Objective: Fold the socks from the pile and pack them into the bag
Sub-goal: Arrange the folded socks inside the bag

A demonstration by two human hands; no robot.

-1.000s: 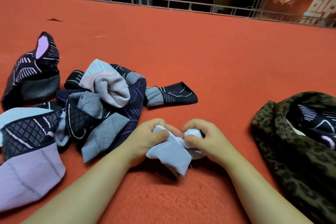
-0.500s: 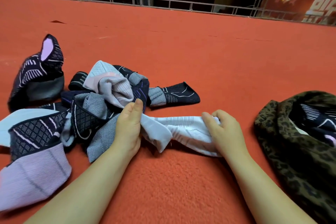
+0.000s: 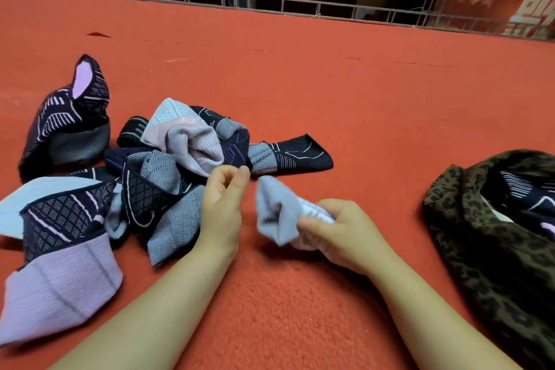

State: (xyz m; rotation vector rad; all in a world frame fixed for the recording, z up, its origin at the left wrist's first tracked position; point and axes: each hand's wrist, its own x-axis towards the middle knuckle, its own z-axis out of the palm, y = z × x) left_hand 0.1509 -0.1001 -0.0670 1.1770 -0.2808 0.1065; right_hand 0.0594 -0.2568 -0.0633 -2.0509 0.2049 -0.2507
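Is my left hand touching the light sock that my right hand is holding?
Apart. The head view shows a strip of red carpet between the left hand and the light sock, which only the right hand grips.

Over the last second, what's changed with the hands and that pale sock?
The left hand has let go of the pale sock and drawn back toward the pile, holding nothing. The right hand alone now grips the sock, bunched up again after being stretched between both hands, and has shifted right toward the leopard-print bag. Pile and bag are unmoved.
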